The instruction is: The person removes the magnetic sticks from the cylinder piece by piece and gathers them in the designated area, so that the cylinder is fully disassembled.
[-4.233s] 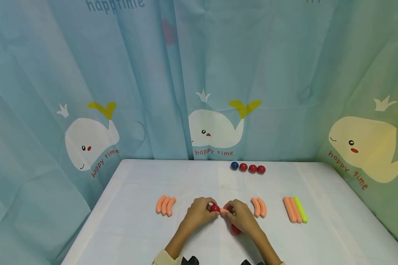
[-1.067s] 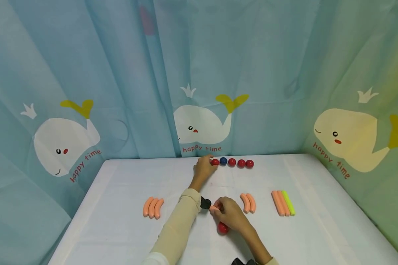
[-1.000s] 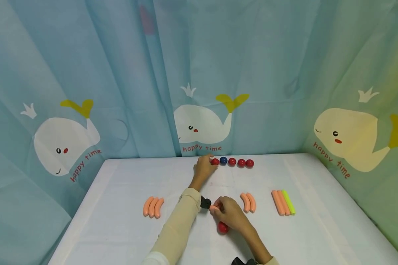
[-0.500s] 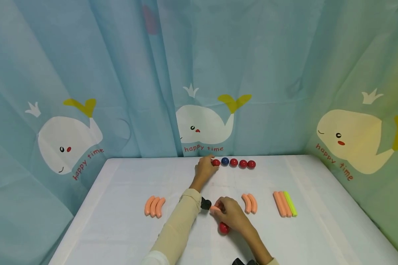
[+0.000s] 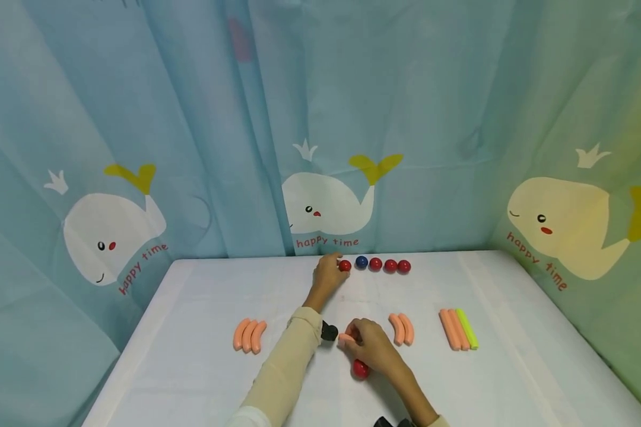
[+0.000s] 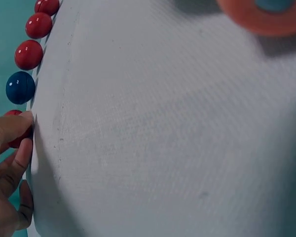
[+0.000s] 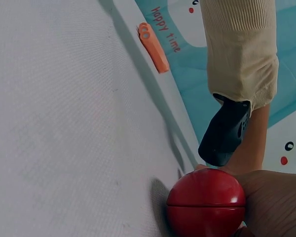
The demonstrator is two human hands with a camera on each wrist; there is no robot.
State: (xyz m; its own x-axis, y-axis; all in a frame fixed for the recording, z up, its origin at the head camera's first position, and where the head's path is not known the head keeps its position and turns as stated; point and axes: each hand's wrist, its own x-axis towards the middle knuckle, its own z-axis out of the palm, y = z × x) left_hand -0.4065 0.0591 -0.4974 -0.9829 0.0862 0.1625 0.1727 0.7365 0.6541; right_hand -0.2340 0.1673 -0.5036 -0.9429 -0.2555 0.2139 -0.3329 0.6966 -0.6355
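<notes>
At the back of the white table my left hand pinches a glossy red ball between thumb and fingers. Right of that ball, a blue ball and several red balls continue the row; the left wrist view shows a narrow gap beside the blue ball. Near the front middle, my right hand pinches a short orange stick, partly hidden by the fingers. Another red ball lies against the underside of that hand; its seam shows in the right wrist view. Whether the fingers grip this ball is hidden.
Three curved orange sticks lie at left, two more right of my right hand. Farther right are two straight orange sticks and a lime-green one. A whale-print curtain borders the table.
Since the earliest frame, my left hand has carried a red ball from beside the orange stick to the row's left end. Lately that ball has shifted slightly left, away from the blue one.
</notes>
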